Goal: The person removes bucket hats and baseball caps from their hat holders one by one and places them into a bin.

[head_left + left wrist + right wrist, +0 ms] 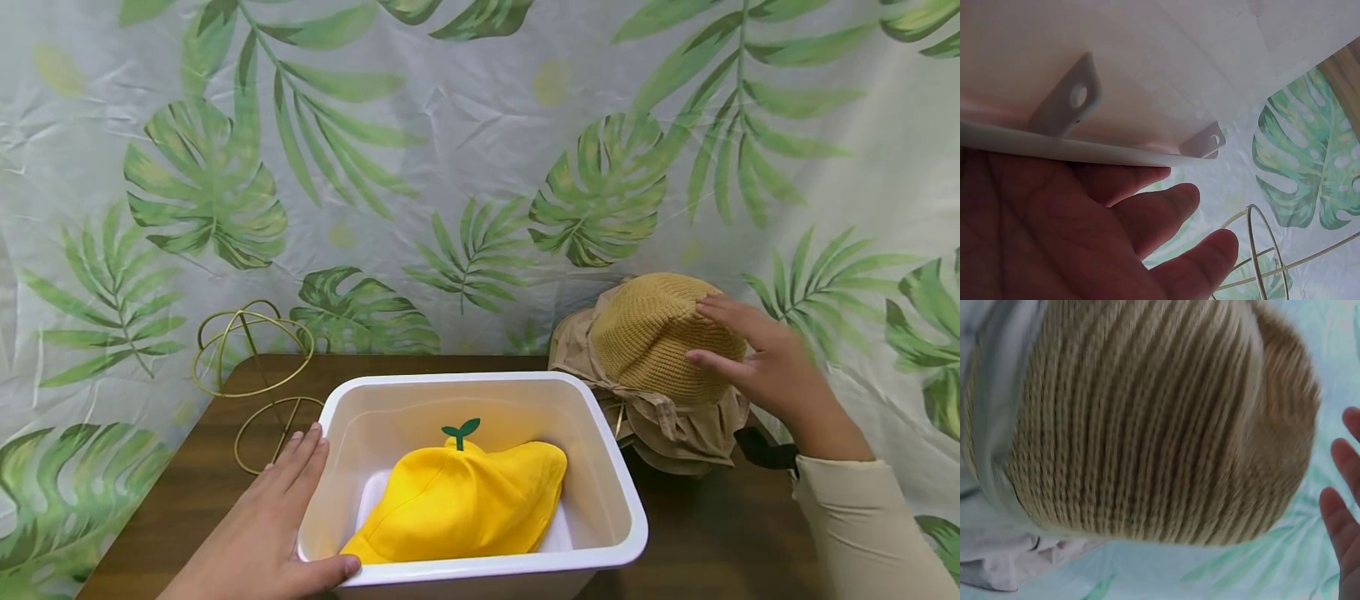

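Note:
A white plastic bin (633,517) stands in front, with a yellow brimmed hat (457,508) bearing a green felt sprout (461,433) lying inside. Along the bin's left rim lies my left hand (258,529), fingers extended and thumb over the front corner. The left wrist view shows those fingers (1166,212) fairly straight beside the rim. To the right, my right hand (772,367) is at a mustard knitted hat (648,342), thumb and fingers spread at its right side. In the right wrist view its fingertips (1335,506) appear apart from the ribbed knit. Beneath that hat is a tan fabric hat (690,425).
A gold wire stand (251,329) rises behind my left hand, close to the bin. Everything stands on a dark wooden table (720,533). A leaf-patterned curtain (480,167) hangs directly behind the table.

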The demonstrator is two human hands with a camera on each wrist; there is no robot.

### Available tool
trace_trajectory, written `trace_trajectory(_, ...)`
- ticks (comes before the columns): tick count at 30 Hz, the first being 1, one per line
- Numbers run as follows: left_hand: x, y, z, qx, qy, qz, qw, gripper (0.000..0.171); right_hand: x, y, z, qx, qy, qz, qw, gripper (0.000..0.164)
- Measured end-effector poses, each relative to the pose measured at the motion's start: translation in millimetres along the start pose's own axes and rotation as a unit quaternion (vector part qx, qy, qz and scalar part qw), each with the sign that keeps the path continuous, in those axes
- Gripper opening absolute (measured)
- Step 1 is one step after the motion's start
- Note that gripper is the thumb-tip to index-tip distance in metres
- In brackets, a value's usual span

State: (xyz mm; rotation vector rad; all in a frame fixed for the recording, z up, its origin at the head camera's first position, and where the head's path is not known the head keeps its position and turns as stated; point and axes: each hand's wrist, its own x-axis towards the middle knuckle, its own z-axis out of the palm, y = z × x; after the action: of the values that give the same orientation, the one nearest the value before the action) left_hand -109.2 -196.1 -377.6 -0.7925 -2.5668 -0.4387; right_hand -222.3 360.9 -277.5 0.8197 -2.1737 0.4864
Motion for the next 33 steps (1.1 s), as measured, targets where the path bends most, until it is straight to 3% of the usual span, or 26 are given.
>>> trace_trajectory(6, 1.0, -1.5, 0.1, -0.001, 0.001, 0.004, 1.0000, 0.116, 7, 24, -3, 0.008, -0.043, 0.092, 0.995, 0.070)
trace_trajectory(10, -0.3, -1.4, 1.3, -0.004, 0.002, -0.002, 1.0000, 0.117, 10, 36, 1, 0.047, -0.101, 0.164, 0.980, 0.070)
trace_trajectory(14, -2.2, 0.2, 3.1, -0.012, -0.005, -0.013, 0.9998, 0.118, 11, 48, 5, 0.084, -0.139, 0.203, 0.966, 0.068)
trace_trajectory(21, -2.5, 2.5, 2.8, -0.012, -0.013, -0.031, 0.9994, 0.117, 12, 61, 5, 0.116, -0.158, 0.233, 0.953, 0.061)
trace_trajectory(33, -1.6, 2.8, 0.6, -0.007, -0.014, -0.041, 0.9990, 0.117, 19, 67, 14, 0.125, -0.180, 0.221, 0.950, 0.061)
